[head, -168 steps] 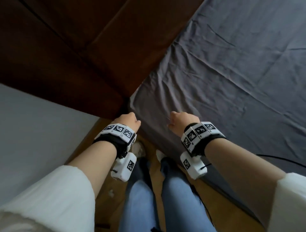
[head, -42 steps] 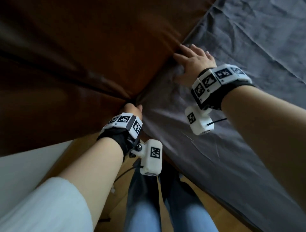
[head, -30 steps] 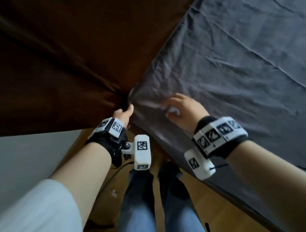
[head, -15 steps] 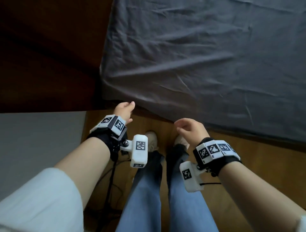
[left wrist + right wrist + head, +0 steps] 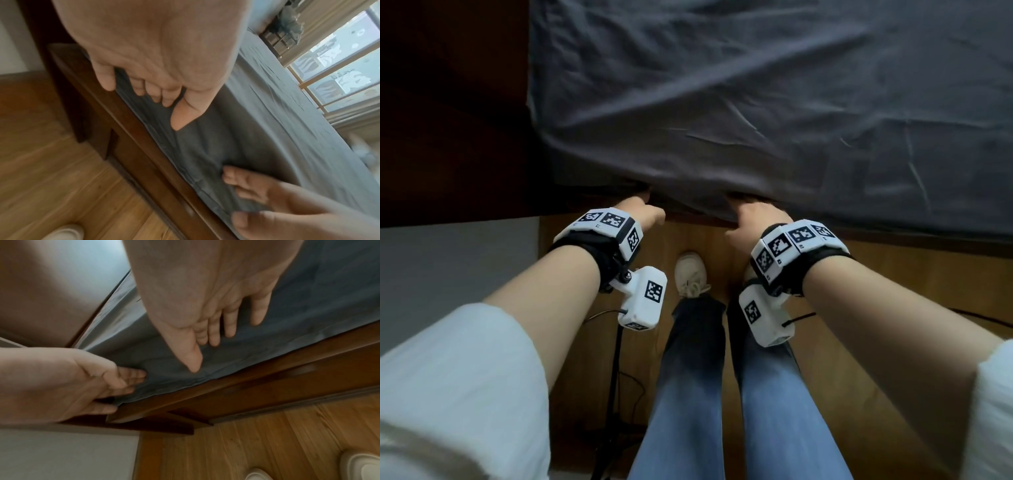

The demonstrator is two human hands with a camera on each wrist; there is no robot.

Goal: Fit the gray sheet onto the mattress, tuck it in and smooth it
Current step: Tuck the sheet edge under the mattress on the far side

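Observation:
The gray sheet (image 5: 756, 102) lies wrinkled over the mattress, and its edge hangs down the near side by the headboard corner. My left hand (image 5: 640, 209) is at that lower edge. In the left wrist view its fingers (image 5: 156, 97) curl into the hanging fabric (image 5: 257, 121) with the thumb stretched out. My right hand (image 5: 756, 219) sits a little to the right. In the right wrist view its fingers (image 5: 230, 324) and thumb lie straight and press the sheet (image 5: 308, 296) just above the hem. In the head view the fingertips of both hands are hidden under the overhang.
A dark wooden bed rail (image 5: 267, 374) runs just under the hem. The dark brown headboard (image 5: 448, 102) is at the left, with a pale gray surface (image 5: 448, 267) below it. On the wooden floor (image 5: 893, 308) are white shoes (image 5: 690, 274) and a black cable (image 5: 616, 377).
Half a second ago both hands hung free over the floor in front of the bed. They have since reached forward to the sheet's lower edge, and the view has shifted closer to the mattress side.

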